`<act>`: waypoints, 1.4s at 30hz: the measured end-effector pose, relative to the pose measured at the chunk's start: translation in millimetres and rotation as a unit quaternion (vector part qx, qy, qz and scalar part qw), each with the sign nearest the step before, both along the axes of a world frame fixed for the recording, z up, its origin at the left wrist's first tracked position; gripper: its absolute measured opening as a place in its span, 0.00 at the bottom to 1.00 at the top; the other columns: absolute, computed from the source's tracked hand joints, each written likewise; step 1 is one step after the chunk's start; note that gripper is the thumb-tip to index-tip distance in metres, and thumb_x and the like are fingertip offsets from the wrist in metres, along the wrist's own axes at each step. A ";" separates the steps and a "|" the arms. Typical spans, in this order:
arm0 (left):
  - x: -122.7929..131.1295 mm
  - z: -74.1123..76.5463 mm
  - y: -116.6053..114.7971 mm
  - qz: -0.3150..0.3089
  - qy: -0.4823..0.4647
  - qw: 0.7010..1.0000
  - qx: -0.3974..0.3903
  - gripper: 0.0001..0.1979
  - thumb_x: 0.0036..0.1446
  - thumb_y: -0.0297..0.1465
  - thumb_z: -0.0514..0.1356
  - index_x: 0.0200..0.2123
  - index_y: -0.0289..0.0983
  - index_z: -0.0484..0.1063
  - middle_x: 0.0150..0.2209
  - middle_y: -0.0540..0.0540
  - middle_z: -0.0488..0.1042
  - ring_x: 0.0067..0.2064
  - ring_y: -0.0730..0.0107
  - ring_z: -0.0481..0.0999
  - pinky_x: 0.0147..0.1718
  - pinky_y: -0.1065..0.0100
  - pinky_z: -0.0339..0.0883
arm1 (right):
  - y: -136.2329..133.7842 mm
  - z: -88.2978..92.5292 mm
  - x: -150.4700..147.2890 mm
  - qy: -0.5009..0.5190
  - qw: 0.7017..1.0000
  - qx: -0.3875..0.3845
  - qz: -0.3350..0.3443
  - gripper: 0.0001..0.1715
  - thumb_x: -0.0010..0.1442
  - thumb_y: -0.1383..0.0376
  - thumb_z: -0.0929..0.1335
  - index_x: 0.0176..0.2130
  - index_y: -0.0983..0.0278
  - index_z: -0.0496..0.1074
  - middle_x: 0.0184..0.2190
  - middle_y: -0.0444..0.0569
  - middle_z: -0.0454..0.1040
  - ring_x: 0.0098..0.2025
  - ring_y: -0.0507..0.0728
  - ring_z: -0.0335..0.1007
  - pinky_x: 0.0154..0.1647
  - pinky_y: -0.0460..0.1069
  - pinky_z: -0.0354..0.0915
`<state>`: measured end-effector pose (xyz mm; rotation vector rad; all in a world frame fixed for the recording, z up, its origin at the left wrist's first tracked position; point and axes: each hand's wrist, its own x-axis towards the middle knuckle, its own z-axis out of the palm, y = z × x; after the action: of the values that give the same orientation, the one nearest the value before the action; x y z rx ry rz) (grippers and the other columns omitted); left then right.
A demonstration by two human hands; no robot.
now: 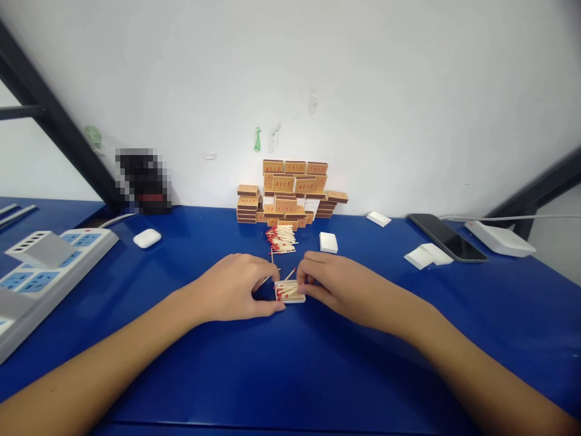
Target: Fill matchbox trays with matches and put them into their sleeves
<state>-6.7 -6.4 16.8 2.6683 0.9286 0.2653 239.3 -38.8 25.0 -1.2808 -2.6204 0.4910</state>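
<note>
My arms cross a blue table, matchboxes stacked at twelve o'clock. My left hand, at nine o'clock, and right hand, at three, flank a small tray: left thumb and finger clasp its end, right fingertips narrow at the matches inside, whether gripping any I cannot tell.

a small white matchbox tray lies flat and open on the blue table, its long sides running left to right. inside, wooden matches with pale sticks point their red heads mostly to the left; several lie aslant over the others, so the heads sit unevenly. one loose match lies at a slant just behind the tray, its red head toward the upper right.
</note>
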 end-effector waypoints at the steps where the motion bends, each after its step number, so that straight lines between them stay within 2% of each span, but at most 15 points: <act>1: -0.2 0.0 0.1 0.000 0.001 1.000 0.000 0.14 0.59 0.44 0.67 0.37 0.38 0.76 0.27 0.54 0.71 0.26 0.73 0.67 0.26 0.67 0.52 | 0.2 0.2 0.4 0.003 1.000 -0.001 0.003 0.06 0.73 0.65 0.66 0.39 0.61 0.71 0.40 0.47 0.73 0.39 0.55 0.68 0.38 0.50 0.60; 9: -1.7 -1.4 1.8 -0.001 0.001 1.000 0.007 0.15 0.60 0.45 0.66 0.39 0.38 0.77 0.28 0.53 0.72 0.27 0.72 0.68 0.27 0.67 0.53 | -0.3 -4.2 -5.0 0.080 0.996 -0.032 -0.032 0.05 0.69 0.64 0.69 0.38 0.60 0.74 0.37 0.44 0.73 0.34 0.52 0.67 0.35 0.49 0.60; 16: -1.6 0.2 0.9 0.004 0.003 1.000 0.005 0.15 0.59 0.44 0.67 0.39 0.38 0.78 0.28 0.53 0.72 0.27 0.73 0.68 0.26 0.67 0.54 | 1.6 -3.8 1.0 0.050 0.998 0.002 -0.038 0.04 0.69 0.62 0.70 0.43 0.60 0.74 0.40 0.46 0.74 0.36 0.53 0.68 0.36 0.49 0.60; 23: -0.9 1.3 0.7 0.000 0.008 1.000 0.002 0.15 0.60 0.45 0.66 0.39 0.38 0.77 0.29 0.52 0.73 0.27 0.72 0.68 0.27 0.67 0.55 | 1.2 1.8 2.1 0.048 0.997 -0.036 -0.043 0.06 0.69 0.64 0.68 0.39 0.61 0.75 0.34 0.45 0.76 0.34 0.54 0.69 0.34 0.49 0.59; 32: -1.5 1.1 1.0 0.004 0.009 1.000 0.001 0.16 0.60 0.45 0.66 0.40 0.38 0.78 0.29 0.52 0.73 0.27 0.72 0.69 0.26 0.67 0.53 | 1.9 -8.0 -3.7 0.070 0.996 -0.031 -0.033 0.07 0.68 0.69 0.66 0.38 0.62 0.73 0.35 0.45 0.75 0.33 0.52 0.67 0.33 0.48 0.58; 38: -0.8 0.2 1.5 -0.004 0.008 1.000 0.008 0.15 0.61 0.44 0.65 0.38 0.38 0.77 0.28 0.52 0.72 0.27 0.72 0.68 0.27 0.67 0.54 | -0.9 -3.5 -0.5 0.044 0.998 -0.038 -0.026 0.04 0.69 0.67 0.67 0.39 0.61 0.73 0.34 0.45 0.75 0.33 0.53 0.66 0.33 0.48 0.57; 42: -1.2 0.1 2.0 -0.003 0.008 1.000 0.003 0.15 0.61 0.45 0.65 0.39 0.38 0.77 0.29 0.52 0.73 0.27 0.72 0.68 0.27 0.67 0.54 | -1.1 -2.9 -0.2 0.050 0.998 -0.034 -0.008 0.07 0.69 0.69 0.65 0.37 0.61 0.71 0.34 0.45 0.75 0.34 0.53 0.67 0.34 0.48 0.57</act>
<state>-7.9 -4.4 16.9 2.6819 0.9262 0.2460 239.1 -39.9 22.1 -1.2630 -2.5295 0.6297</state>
